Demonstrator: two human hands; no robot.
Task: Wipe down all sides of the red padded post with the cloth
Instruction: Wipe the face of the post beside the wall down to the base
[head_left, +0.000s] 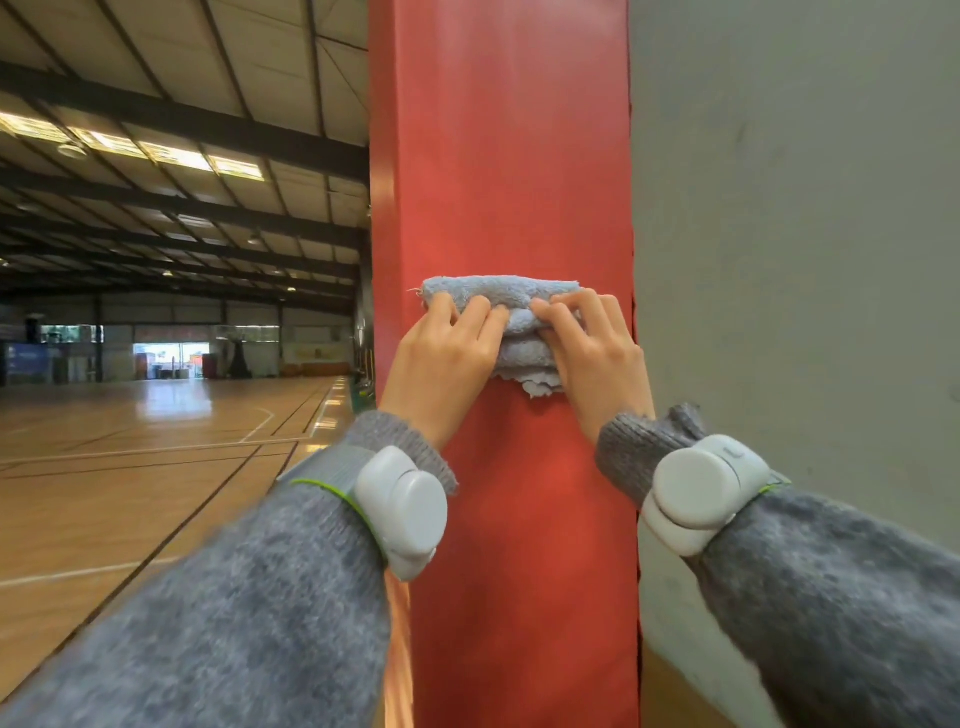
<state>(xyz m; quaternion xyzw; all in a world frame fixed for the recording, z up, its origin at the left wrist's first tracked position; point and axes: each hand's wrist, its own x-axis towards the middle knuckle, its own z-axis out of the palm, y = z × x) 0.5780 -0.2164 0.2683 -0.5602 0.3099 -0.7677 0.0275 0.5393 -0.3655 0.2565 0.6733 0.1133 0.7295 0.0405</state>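
The red padded post fills the middle of the view from top to bottom, its broad face towards me. A folded grey-blue cloth is pressed flat against that face at about mid-height. My left hand presses on the cloth's left part with its fingers curled over it. My right hand holds the cloth's right part the same way. Both hands touch at the fingertips near the cloth's centre. The post's narrow left side shows; its other sides are hidden.
A grey wall adjoins the post's right edge. To the left opens a sports hall with a wooden court floor and painted lines. Both my wrists carry white devices over grey knitted sleeves.
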